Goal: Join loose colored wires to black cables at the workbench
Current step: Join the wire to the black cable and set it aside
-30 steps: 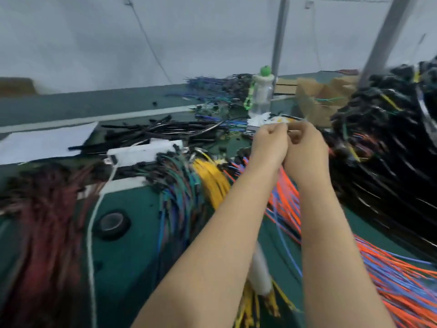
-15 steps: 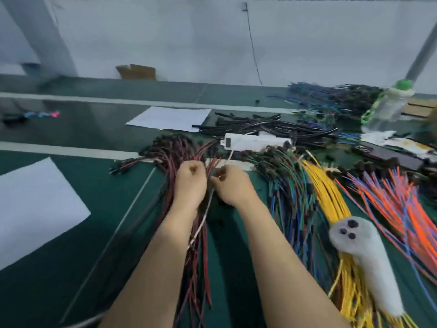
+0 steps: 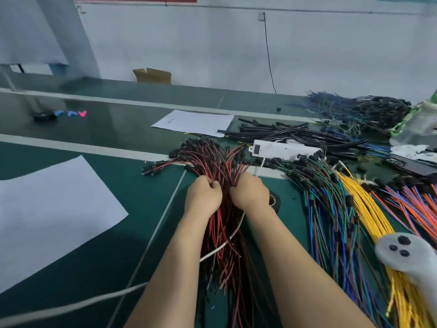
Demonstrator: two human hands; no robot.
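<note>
A thick bundle of red and black wires with black connector ends fans out across the green bench in front of me. My left hand grips the left side of that bundle, fingers curled into the strands. Close beside it, my right hand curls around the bundle's right side. Loose black cables lie behind a white power strip. To the right lie blue-green wires, yellow wires and orange-blue wires.
White paper sheets lie at the left and at the back. A white cord crosses the bundle. A roll of black tape sits beside my right wrist. A white plastic tool rests on the yellow wires. A cardboard box stands far back.
My view swung left from the orange wires to the red-black bundle. Both hands came down from holding something small in the air and now grasp that bundle.
</note>
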